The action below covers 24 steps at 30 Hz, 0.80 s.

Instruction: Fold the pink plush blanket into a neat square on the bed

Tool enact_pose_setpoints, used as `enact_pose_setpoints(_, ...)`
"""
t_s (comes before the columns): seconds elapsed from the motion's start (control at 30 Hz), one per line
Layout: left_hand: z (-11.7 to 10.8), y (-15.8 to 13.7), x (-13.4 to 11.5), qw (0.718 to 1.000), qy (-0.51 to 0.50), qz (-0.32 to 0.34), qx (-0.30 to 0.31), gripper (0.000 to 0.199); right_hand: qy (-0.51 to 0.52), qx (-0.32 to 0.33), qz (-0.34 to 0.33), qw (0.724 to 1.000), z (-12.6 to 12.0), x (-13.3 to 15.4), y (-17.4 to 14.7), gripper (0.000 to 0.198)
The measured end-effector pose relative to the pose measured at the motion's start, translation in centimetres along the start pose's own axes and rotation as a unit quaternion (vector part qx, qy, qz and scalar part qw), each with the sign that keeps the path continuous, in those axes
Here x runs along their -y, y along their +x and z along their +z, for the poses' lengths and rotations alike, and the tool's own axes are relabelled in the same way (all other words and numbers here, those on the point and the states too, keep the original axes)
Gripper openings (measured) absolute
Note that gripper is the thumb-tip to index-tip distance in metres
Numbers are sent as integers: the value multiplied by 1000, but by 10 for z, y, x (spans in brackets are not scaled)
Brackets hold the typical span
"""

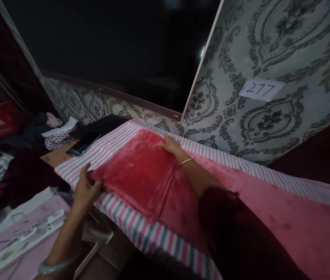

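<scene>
A folded red plush cloth lies on a long surface covered with a pink, grey and white striped cloth. At its near left corner is my left hand, index finger and thumb spread apart beside the edge. My right hand reaches to the far right corner, its fingers bunched on the plush cloth; their undersides are hidden. To the right of the fold stretches a paler pink-red plush layer, partly covered by my right forearm and dark sleeve.
Behind the surface hangs a large dark screen on patterned wallpaper, with a paper label reading 277. A phone rests past the left end. Lower left, a power strip sits on a pink surface. Piled clothes lie beyond.
</scene>
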<state>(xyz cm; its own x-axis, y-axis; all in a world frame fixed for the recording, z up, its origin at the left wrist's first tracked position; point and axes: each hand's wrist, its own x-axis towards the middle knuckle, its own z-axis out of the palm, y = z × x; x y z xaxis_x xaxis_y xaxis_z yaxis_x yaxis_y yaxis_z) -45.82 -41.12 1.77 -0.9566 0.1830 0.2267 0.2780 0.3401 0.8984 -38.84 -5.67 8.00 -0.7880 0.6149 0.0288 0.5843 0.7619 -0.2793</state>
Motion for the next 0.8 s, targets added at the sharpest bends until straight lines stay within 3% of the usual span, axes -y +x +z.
enact_pose_setpoints(0.1, -1, -2, 18, 998, 52, 0, 23, 76, -12, 35, -7, 999, 27, -4, -3, 53)
enact_pose_setpoints(0.17, -2, -6, 10, 991, 117, 71, 1, 73, -15, 39, -8, 999, 25, -14, -2, 56)
enact_pose_setpoints(0.27, 6, -17, -20, 955, 215, 206, -1, 68, -18, 23, 7, 1000, 9, -27, -3, 61)
enact_pose_setpoints(0.37, 35, -44, -50, 913, 241, 307, 120, 64, -24, -13, 13, 1000, 3, -39, -14, 62)
enact_pose_setpoints(0.47, 74, -86, -61, 857, 254, 381, 238, 71, -46, -28, -6, 999, 15, -49, -34, 62)
enact_pose_setpoints(0.6, 103, -129, -51, 811, 297, 411, 292, 68, -54, 18, -9, 998, 36, -60, -53, 60)
enact_pose_setpoints(0.8, 103, -130, -44, 787, 346, 431, 274, 61, -11, 44, 5, 999, 25, -53, -57, 59)
